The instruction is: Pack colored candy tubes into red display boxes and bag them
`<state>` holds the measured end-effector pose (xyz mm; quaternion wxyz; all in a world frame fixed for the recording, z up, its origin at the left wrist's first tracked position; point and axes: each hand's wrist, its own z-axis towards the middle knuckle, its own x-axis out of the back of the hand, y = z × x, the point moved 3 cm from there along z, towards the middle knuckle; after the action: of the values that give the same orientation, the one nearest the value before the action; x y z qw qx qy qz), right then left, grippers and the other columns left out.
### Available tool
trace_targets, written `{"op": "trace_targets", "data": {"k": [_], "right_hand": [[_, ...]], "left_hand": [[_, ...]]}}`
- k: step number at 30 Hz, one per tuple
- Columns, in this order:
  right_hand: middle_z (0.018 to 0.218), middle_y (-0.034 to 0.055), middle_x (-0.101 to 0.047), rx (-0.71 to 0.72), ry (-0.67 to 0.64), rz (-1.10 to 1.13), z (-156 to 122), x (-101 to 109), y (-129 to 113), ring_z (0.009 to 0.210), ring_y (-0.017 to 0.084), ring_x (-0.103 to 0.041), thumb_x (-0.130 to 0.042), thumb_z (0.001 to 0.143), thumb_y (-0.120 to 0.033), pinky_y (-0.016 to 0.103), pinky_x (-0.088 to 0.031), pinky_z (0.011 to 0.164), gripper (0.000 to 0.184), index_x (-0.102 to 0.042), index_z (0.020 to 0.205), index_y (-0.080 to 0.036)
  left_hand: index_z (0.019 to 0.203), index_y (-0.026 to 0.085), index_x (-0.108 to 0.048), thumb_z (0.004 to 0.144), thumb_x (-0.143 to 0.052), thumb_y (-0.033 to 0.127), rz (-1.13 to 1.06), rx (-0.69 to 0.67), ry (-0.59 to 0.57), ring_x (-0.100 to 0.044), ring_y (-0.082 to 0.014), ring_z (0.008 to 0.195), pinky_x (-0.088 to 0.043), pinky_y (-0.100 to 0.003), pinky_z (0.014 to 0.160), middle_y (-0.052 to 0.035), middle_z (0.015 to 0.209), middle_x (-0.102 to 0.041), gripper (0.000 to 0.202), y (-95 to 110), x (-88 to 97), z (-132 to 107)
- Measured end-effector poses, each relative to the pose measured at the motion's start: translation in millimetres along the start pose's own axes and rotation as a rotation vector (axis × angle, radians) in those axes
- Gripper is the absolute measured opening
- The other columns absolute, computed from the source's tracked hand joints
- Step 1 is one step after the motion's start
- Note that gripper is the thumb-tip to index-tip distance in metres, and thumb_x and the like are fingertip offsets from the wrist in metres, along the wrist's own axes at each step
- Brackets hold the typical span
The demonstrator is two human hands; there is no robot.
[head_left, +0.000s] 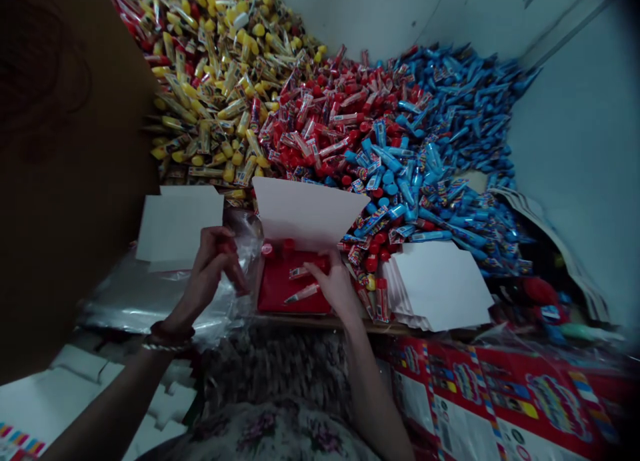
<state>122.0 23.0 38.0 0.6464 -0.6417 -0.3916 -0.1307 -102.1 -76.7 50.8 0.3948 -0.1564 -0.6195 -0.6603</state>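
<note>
My left hand is above a transparent plastic sheet, its fingers curled around a small red-capped tube. My right hand rests at the right side of an open red box, pinching a second red-capped tube. The box's white inner lid stands up behind it. Several tubes lie inside the box, some with red caps showing along its far edge. Most of the tube in my left hand is hidden by my fingers.
Heaps of yellow, red and blue packaged tubes fill the back. White card stacks lie left and right of the box. A dark board blocks the left. Printed red cartons lie at lower right.
</note>
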Motion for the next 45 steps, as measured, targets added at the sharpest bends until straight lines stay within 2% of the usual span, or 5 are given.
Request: {"op": "trace_targets", "data": {"k": [8,14,26,37,45], "right_hand": [[0.103,0.0054,-0.063,0.068,-0.067,-0.081,-3.3,-4.4,2.9,0.096,0.019,-0.059,-0.055,0.087,-0.030,0.026,-0.043,0.083,0.017,-0.060,0.099,-0.019],[0.099,0.0059,-0.065,0.122,-0.120,-0.259,-7.7,-2.1,-4.4,0.096,0.019,-0.061,-0.056,0.088,-0.040,0.027,-0.044,0.082,0.027,-0.060,0.105,-0.019],[0.096,0.0093,-0.068,0.293,-0.358,-0.643,10.3,-33.1,-50.8,0.093,0.024,-0.065,-0.053,0.091,-0.029,0.031,-0.049,0.077,0.033,-0.053,0.123,-0.023],[0.092,0.0086,-0.068,0.098,-0.222,-0.316,6.0,-31.6,-8.3,0.090,0.023,-0.064,-0.056,0.087,-0.049,0.031,-0.046,0.078,0.055,-0.046,0.130,-0.017],[0.073,0.0013,-0.065,0.046,0.034,0.035,0.3,-18.8,22.8,0.069,0.016,-0.059,-0.054,0.088,-0.042,0.025,-0.041,0.067,0.025,-0.066,0.088,-0.020]], "left_hand": [[0.108,0.019,-0.046,0.093,-0.044,0.029,0.095,0.020,0.253,-0.051,-0.0184,0.105,-0.046,-0.037,0.094,-0.0082,0.108,-0.047,0.019,6.3,-28.5,-21.5],[0.113,0.018,-0.051,0.090,-0.053,0.023,0.240,-0.262,0.239,-0.054,-0.0186,0.103,-0.048,-0.033,0.090,-0.0094,0.112,-0.051,0.023,-3.9,-40.4,-38.3],[0.118,0.017,-0.055,0.091,-0.052,0.027,0.310,-0.181,0.190,-0.057,-0.0171,0.087,-0.049,-0.027,0.076,-0.0072,0.099,-0.057,0.028,9.4,-25.2,-35.3],[0.109,0.013,-0.061,0.095,-0.040,0.024,0.323,-0.157,-0.102,-0.052,-0.0181,0.077,-0.045,-0.029,0.068,-0.0071,0.086,-0.053,0.028,2.1,-38.0,-19.0],[0.108,0.010,-0.063,0.090,-0.034,0.010,0.583,0.027,-0.396,-0.053,-0.0219,0.080,-0.046,-0.033,0.071,-0.0110,0.086,-0.053,0.033,33.3,-32.8,-10.0]]}}
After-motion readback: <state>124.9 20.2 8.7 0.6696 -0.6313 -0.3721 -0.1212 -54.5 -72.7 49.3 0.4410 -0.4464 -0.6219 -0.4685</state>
